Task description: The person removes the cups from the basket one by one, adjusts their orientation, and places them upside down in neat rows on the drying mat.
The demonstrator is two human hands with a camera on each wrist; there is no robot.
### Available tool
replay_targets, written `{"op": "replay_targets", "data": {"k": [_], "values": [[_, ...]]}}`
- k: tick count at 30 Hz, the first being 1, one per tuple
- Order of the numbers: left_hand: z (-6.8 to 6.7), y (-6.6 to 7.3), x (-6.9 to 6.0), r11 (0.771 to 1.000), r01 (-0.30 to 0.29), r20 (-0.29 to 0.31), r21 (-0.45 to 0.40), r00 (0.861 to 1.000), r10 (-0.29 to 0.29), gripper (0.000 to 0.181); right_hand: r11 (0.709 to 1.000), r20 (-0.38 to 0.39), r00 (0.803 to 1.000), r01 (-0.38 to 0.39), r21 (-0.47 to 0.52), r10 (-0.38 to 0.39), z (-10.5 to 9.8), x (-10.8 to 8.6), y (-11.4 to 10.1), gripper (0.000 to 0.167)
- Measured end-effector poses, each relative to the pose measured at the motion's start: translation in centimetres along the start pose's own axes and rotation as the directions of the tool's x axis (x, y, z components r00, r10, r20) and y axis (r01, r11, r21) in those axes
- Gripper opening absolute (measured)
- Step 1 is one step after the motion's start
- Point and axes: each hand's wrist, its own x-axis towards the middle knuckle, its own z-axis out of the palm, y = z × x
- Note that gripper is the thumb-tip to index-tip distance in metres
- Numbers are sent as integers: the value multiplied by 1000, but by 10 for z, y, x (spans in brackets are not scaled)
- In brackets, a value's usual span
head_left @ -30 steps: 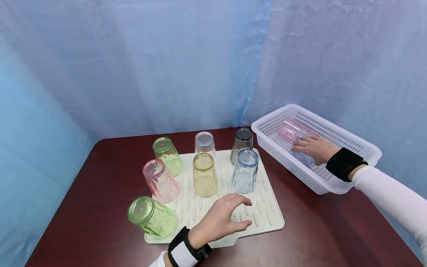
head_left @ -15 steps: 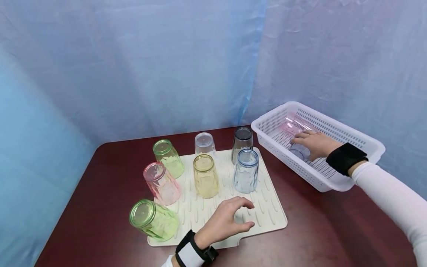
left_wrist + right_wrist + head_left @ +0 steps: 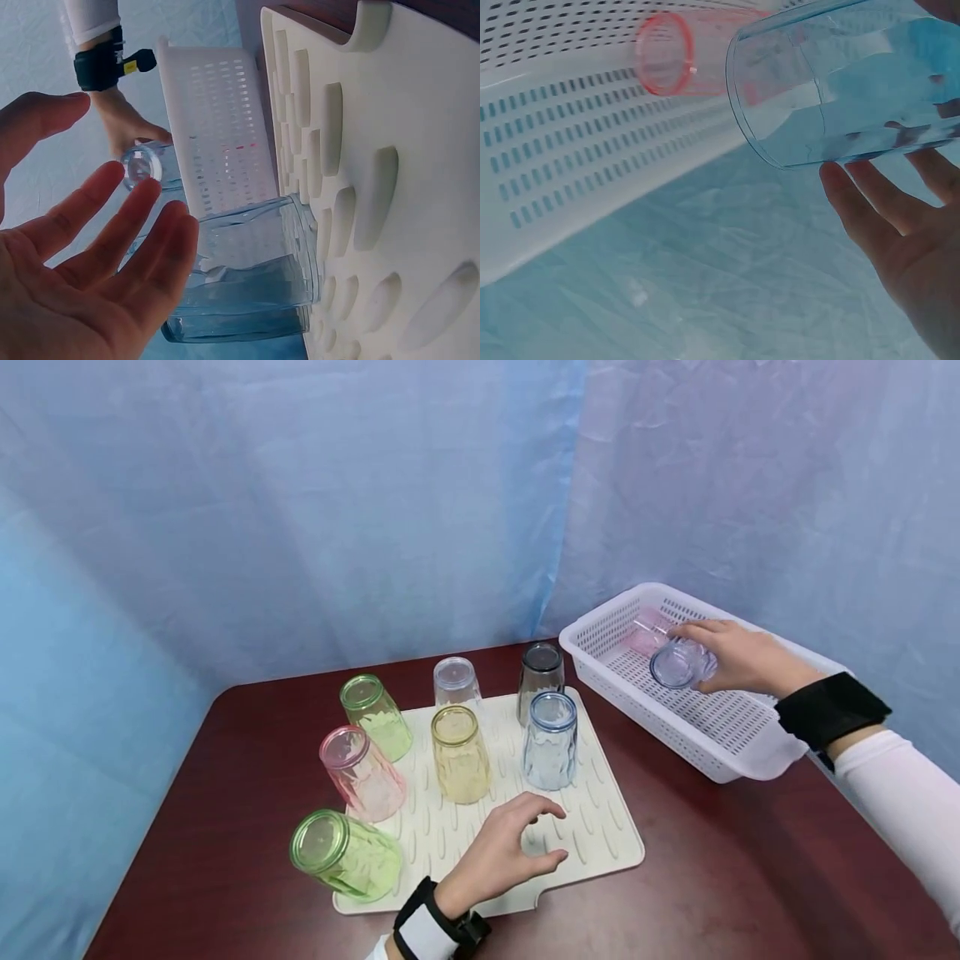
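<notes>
My right hand [image 3: 738, 656] grips a pale blue drinking glass [image 3: 675, 663], held tilted above the white basket [image 3: 637, 710]. In the right wrist view, the fingers wrap the side of that glass [image 3: 840, 90]. A pink glass [image 3: 647, 628] lies on its side in the basket. My left hand [image 3: 498, 856] hovers over the front of the cream drying mat [image 3: 600, 831], its fingers and thumb parted around nothing. Nearest to it stands an upside-down blue glass [image 3: 551, 743], also close to those fingers in the left wrist view.
Several more upturned glasses stand on the mat: yellow [image 3: 460, 756], clear [image 3: 456, 683], grey [image 3: 540, 681], pink [image 3: 365, 774] and two green ones, at the back left [image 3: 377, 718] and front left [image 3: 348, 856]. A blue curtain [image 3: 337, 527] hangs behind the dark red table [image 3: 225, 827].
My right hand has taken hold of the blue glass in the basket and raised it above the basket floor. My left hand has barely moved. The head view has shifted slightly.
</notes>
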Motion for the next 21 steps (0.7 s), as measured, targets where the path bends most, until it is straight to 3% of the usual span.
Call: {"op": "replay_targets", "data": {"k": [5,8,12,16,21], "values": [[1,0,4,1000,-15,-53,-25,998,14,39,997,-79,995,-60,54,64,-22,-11,-23,86],[2,1,8,999,-30,-99,-29,995,27,42,995,-132,989,-54,87,65,-30,-17,-38,88],[3,3,14,998,-51,-151,-28,988,46,46,994,-235,972,23,104,2,-34,-27,-59,88],[3,7,20,998,-54,-202,-44,978,44,53,986,-333,940,117,118,-72,-39,-35,-81,87],[5,14,31,995,-75,-289,-59,956,55,65,966,-404,912,170,196,-78,-42,-48,-113,89]]}}
